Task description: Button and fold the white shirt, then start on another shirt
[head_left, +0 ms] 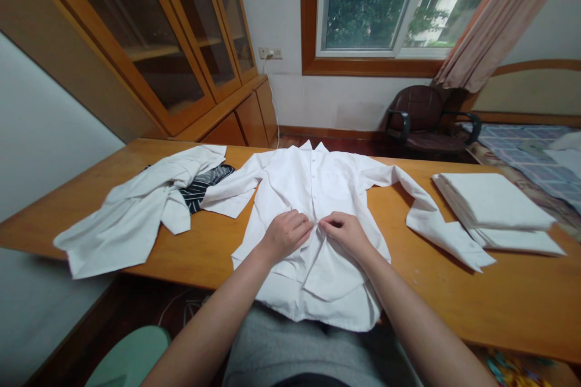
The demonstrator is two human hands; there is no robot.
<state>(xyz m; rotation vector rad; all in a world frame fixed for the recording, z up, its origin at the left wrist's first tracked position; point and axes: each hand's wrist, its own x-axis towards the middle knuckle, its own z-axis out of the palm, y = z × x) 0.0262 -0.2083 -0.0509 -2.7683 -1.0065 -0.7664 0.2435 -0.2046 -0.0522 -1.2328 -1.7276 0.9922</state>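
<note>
A white button-up shirt (pixel 336 172) lies front side up on the wooden table, collar away from me and sleeves spread to both sides. Its upper placket is closed, while below my hands the front edges part and the hem hangs over the table's near edge. My left hand (pixel 288 233) pinches the placket around mid-front. Close beside it, my right hand (pixel 345 231) pinches the other front edge between thumb and forefinger. The fingertips of both hands almost meet; any button between them is too small to make out.
A crumpled white shirt (pixel 131 211) lies at the left, with a black striped cloth (pixel 202 187) partly under it. Folded white garments (pixel 494 202) are stacked at the right on the wooden table (pixel 422 281). A green stool (pixel 131 357) stands below left; an office chair (pixel 420 115) is behind.
</note>
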